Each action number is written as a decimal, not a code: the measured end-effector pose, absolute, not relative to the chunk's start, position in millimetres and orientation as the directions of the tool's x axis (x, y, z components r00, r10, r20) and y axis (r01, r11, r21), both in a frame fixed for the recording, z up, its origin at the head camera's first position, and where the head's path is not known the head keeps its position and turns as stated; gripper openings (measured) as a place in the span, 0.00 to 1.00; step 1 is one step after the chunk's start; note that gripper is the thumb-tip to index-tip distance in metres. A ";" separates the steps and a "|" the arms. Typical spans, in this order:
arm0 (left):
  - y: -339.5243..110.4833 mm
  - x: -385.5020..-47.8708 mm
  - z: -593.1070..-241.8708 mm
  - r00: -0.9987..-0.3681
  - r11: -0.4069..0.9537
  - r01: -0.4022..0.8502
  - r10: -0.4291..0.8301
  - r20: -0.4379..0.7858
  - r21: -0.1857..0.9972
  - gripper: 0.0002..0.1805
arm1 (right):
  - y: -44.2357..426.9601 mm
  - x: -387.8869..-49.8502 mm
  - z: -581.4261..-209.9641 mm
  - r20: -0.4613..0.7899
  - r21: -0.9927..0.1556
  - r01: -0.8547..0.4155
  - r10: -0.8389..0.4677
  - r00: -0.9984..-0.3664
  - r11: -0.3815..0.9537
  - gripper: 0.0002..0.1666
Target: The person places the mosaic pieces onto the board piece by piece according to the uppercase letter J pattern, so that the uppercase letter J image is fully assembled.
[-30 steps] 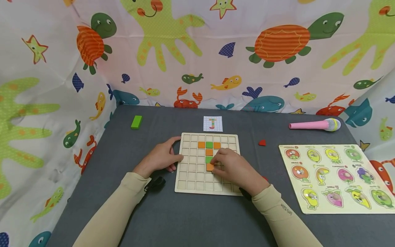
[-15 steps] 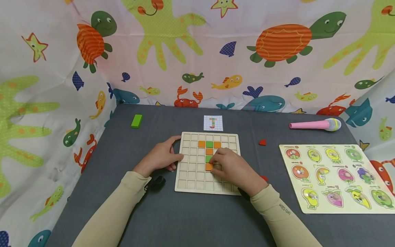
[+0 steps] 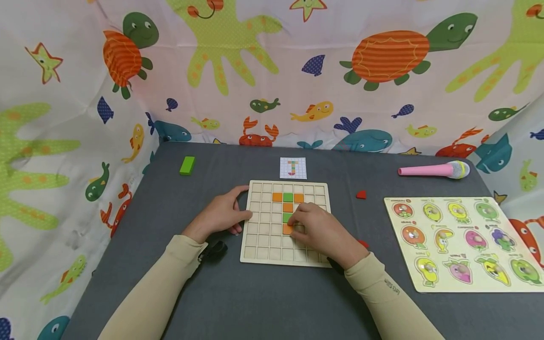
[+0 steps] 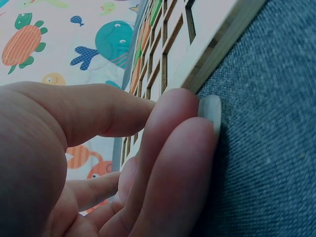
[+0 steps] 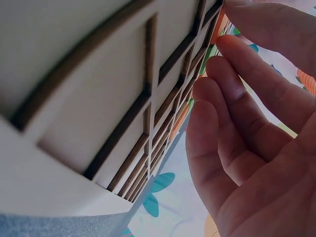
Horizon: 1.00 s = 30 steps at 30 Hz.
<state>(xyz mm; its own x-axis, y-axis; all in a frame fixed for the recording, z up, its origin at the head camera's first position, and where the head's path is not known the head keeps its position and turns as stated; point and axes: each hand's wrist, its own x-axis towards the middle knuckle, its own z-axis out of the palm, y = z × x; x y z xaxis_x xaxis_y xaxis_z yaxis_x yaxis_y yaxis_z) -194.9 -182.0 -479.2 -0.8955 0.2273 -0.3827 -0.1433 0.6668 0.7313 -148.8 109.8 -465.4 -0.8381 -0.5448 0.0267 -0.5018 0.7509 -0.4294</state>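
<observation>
A wooden grid board (image 3: pixel 263 241) lies on the dark table, with orange and green square tiles in several of its cells. My left hand (image 3: pixel 218 215) rests against its left edge, index finger and thumb spread along the rim; in the left wrist view the other fingertips (image 4: pixel 173 148) bend beside that edge. Over the board, my right hand (image 3: pixel 323 231) pinches an orange tile (image 3: pixel 286 229) between thumb and index finger, just below a green tile (image 3: pixel 286 217). The tile looks level with its cell. In the right wrist view the fingers partly cover the tiles.
A small pattern card (image 3: pixel 293 168) lies behind the board. A green block (image 3: pixel 187 165) is at the back left. To the right are a red piece (image 3: pixel 361 194), a pink toy microphone (image 3: pixel 429 171) and a fruit puzzle board (image 3: pixel 459 255). Another red piece (image 3: pixel 363 243) shows beside the right wrist.
The orange tile has shifted slightly left and lined up with the column above, the right hand moving with it. My left hand stays at the board's edge.
</observation>
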 end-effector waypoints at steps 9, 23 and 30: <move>-181.3 -195.7 -478.1 -0.895 0.672 -0.136 0.232 -0.381 0.728 0.46 | 115.5 -150.5 -463.4 0.066 -0.414 -0.525 -0.550 -0.832 0.744 0.08; -181.5 -195.6 -480.5 -0.896 0.677 -0.139 0.225 -0.383 0.723 0.47 | 188.6 -144.0 -447.9 0.035 -0.393 -0.384 -0.404 -0.914 0.836 0.12; -180.5 -195.5 -480.1 -0.894 0.681 -0.147 0.219 -0.391 0.717 0.47 | 235.4 -132.7 -451.7 0.044 -0.355 -0.366 -0.376 -0.926 0.860 0.13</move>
<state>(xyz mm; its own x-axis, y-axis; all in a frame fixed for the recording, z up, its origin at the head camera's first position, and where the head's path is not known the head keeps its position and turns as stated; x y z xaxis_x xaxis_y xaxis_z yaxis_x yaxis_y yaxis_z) -195.5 -180.5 -480.1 -0.8939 0.2191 -0.3911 -0.1469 0.6812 0.7173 -132.7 235.4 -451.7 -0.9258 -0.3756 0.0440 -0.3659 0.8602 -0.3552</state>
